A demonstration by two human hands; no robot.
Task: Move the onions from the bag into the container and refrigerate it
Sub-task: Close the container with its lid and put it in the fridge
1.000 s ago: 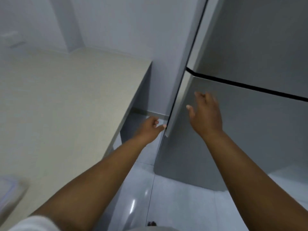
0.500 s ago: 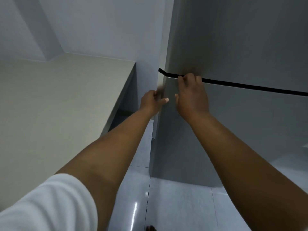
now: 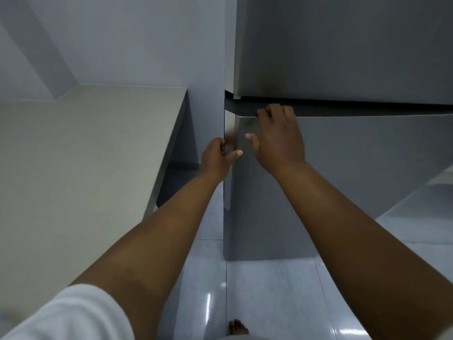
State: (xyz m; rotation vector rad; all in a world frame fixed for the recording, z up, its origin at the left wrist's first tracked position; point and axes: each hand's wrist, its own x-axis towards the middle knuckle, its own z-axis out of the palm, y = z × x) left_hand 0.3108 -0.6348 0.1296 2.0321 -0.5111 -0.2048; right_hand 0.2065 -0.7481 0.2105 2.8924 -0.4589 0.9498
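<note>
A grey two-door refrigerator fills the right half of the view, with a dark gap between its upper door [image 3: 343, 50] and lower door [image 3: 367, 163]. My right hand [image 3: 277, 136] hooks its fingers over the top edge of the lower door near its left corner. My left hand [image 3: 218, 158] grips the left side edge of the same door, thumb on its front face. No onions, bag or container are in view.
A beige countertop [image 3: 85, 155] runs along the left, its end close to the refrigerator's side. Glossy pale floor tiles [image 3: 269, 290] lie below, with my bare toes [image 3: 237, 327] at the bottom edge. A white wall [image 3: 122, 38] stands behind.
The view has moved closer to the refrigerator. My right hand has risen from the door face to its top edge, and my left hand has slid up along the side edge.
</note>
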